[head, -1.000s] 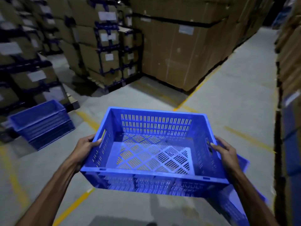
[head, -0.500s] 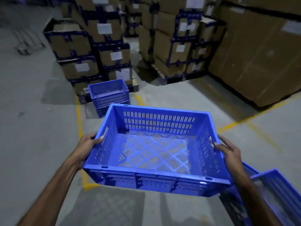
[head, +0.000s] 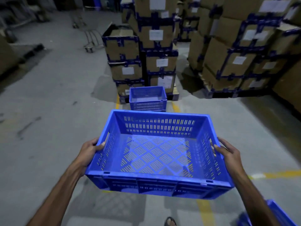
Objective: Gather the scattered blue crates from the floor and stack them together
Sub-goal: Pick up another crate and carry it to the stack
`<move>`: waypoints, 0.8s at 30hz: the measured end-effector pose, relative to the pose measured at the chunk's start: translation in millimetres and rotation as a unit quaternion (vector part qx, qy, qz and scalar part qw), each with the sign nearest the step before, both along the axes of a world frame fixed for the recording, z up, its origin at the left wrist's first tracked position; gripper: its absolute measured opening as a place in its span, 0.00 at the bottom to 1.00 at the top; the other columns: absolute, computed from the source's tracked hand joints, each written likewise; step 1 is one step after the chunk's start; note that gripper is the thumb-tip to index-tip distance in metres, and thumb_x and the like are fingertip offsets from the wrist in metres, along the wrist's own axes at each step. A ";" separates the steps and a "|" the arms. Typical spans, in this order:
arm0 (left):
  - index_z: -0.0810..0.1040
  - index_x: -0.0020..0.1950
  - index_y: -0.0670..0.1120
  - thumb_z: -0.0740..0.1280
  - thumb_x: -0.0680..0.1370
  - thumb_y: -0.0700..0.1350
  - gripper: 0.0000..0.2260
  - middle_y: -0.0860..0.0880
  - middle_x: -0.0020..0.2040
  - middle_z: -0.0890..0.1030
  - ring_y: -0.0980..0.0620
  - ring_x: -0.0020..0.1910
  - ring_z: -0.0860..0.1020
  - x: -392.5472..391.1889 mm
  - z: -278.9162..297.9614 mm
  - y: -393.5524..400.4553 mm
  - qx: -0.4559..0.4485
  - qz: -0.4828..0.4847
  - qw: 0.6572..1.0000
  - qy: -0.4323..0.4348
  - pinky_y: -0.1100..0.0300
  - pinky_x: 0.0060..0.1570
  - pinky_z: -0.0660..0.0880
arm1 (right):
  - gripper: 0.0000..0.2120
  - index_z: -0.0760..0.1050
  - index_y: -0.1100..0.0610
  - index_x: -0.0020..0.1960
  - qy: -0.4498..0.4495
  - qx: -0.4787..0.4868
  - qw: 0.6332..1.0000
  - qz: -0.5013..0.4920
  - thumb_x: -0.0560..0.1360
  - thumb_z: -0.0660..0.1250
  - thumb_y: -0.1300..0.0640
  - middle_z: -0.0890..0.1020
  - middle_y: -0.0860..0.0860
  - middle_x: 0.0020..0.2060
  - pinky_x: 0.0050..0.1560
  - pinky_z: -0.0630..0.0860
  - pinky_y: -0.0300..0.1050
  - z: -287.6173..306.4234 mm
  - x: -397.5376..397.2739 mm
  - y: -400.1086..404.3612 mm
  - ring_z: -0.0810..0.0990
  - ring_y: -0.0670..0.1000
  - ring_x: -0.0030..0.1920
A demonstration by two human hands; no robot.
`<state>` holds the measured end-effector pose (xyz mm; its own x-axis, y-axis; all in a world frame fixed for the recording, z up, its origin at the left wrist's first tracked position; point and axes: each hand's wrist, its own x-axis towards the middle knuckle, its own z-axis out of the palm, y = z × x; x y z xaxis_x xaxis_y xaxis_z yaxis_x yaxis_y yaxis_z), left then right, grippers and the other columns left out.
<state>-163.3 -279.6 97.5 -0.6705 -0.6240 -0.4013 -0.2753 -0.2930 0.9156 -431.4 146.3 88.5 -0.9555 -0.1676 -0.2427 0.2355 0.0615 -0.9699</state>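
I carry an empty blue slotted crate (head: 156,154) at waist height, held level. My left hand (head: 90,150) grips its left side handle and my right hand (head: 228,152) grips its right side handle. Straight ahead on the floor stands a stack of blue crates (head: 147,98), just beyond the far rim of the carried crate. Another blue crate (head: 280,214) shows partly at the bottom right corner, cut off by the frame.
Stacked cardboard boxes with blue straps (head: 156,51) stand right behind the crate stack, and more boxes on pallets (head: 236,62) fill the right. A metal hand trolley (head: 91,39) rests at the back left. Grey floor with yellow lines (head: 205,209) lies underfoot; my sandalled foot (head: 170,221) shows below.
My view has swung left and moved forward: the crate stack went from the left side to dead centre and nearer. Both hands keep the same hold on the carried crate.
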 end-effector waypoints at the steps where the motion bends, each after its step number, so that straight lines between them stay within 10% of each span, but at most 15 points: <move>1: 0.83 0.62 0.44 0.66 0.82 0.38 0.10 0.34 0.53 0.85 0.39 0.43 0.84 -8.1 2.3 -3.4 -0.002 0.009 1.000 0.001 0.41 0.42 0.84 | 0.18 0.81 0.51 0.64 -0.001 -0.006 1.000 0.007 0.78 0.68 0.68 0.87 0.58 0.49 0.55 0.79 0.64 2.3 -16.3 -7.7 0.83 0.57 0.51; 18: 0.83 0.59 0.42 0.65 0.82 0.36 0.09 0.40 0.45 0.85 0.46 0.33 0.83 -142.6 1.9 -101.3 -0.021 0.112 0.994 -0.003 0.52 0.33 0.82 | 0.19 0.77 0.53 0.65 0.006 0.023 0.995 0.098 0.79 0.66 0.69 0.87 0.46 0.34 0.36 0.82 0.38 11.0 -204.2 -174.6 0.84 0.43 0.34; 24: 0.83 0.59 0.42 0.65 0.82 0.34 0.10 0.43 0.42 0.86 0.47 0.33 0.84 -198.0 -9.2 -181.2 -0.013 0.103 0.995 -0.009 0.52 0.31 0.82 | 0.21 0.76 0.58 0.71 0.008 0.048 0.996 0.074 0.79 0.67 0.68 0.87 0.45 0.35 0.52 0.83 0.53 3.6 -247.5 -246.6 0.83 0.54 0.45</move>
<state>-361.3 -460.9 88.3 -0.5200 -0.7580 -0.3937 -0.2282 -0.3208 0.9192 -678.9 -100.3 92.1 -0.9262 -0.2834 -0.2486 0.2009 0.1869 -0.9616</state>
